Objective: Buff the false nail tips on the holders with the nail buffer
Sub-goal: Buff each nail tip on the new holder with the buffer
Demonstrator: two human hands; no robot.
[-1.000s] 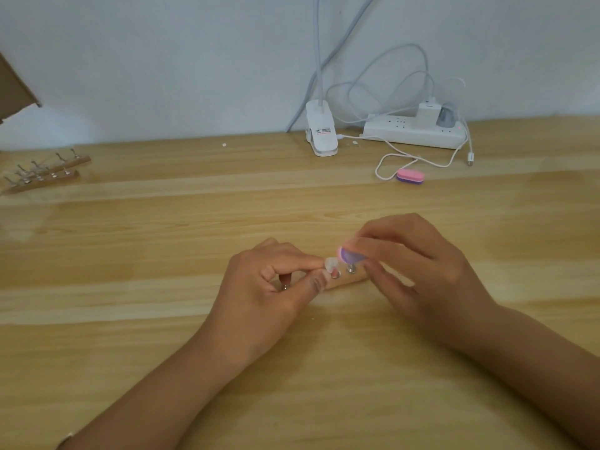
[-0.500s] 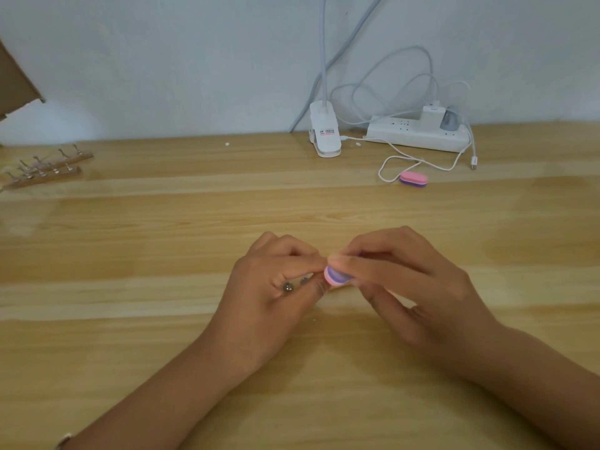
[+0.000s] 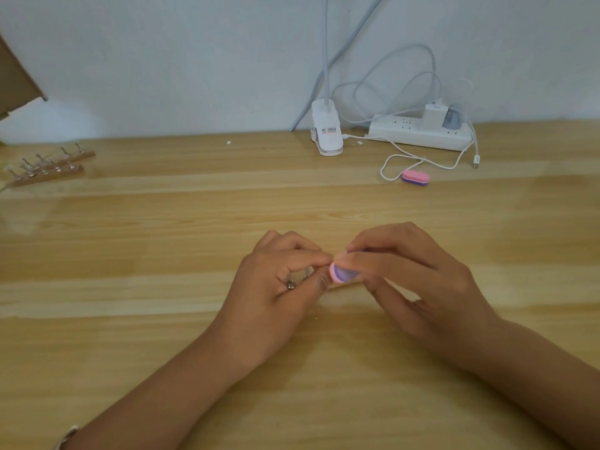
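My right hand (image 3: 418,280) pinches a small pink and purple nail buffer (image 3: 341,273) between thumb and fingers at the middle of the wooden table (image 3: 162,287). My left hand (image 3: 279,293) curls its fingers round a nail tip holder (image 3: 291,284), of which only small metal parts and a strip of wood show. The buffer's end lies against my left fingertips, where the nail tip is hidden.
Two wooden holder strips (image 3: 45,172) with metal clips lie at the far left. A second pink and purple buffer (image 3: 415,177) lies at the back right, beside a white cable (image 3: 431,160), a power strip (image 3: 418,133) and a lamp clip (image 3: 327,133).
The buffer has slid left over the nail tip, which showed white a second ago and is now covered. My two hands have drawn closer together.
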